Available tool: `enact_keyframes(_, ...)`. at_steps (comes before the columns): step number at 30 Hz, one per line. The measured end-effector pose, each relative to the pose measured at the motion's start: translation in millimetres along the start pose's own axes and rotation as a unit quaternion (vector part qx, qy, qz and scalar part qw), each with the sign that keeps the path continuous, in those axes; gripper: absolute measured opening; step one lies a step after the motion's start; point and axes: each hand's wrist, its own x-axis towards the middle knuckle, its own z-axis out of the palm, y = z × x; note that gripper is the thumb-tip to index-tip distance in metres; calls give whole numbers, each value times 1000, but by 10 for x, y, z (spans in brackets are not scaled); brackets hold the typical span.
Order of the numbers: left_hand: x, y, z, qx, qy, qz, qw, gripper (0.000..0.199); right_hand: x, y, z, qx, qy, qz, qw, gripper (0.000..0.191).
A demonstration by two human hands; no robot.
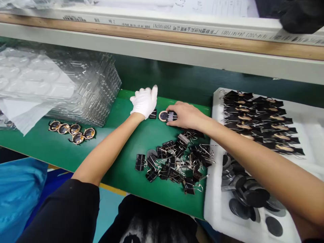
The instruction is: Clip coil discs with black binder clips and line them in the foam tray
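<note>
Gold-rimmed discs (74,129), five, lie left; the right hand's (187,114) grip pinches one clip (172,116), the left hand's (144,102) I cannot tell.

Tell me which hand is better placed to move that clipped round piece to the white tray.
Probably the right hand: it grips the black clip on the round piece and is nearer the white tray. The left hand is farther off.

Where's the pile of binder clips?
Head view, just below centre: the clip pile lies on the green tabletop, immediately left of the white tray.
</note>
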Motion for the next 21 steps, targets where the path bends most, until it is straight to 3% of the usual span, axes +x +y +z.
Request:
enact_keyframes(3,7,-9,17,-7,1,-9,1000,56,32,6,33,-5,19,-20,1000,43)
enact_keyframes(8,28,-12,30,-11,-9,-15,1000,55,110,119,65,40,23,-79,996,47)
enact_keyframes(21,40,-31,85,-18,2,-5,1000,54,218,162,147,69,16,-124,990,51)
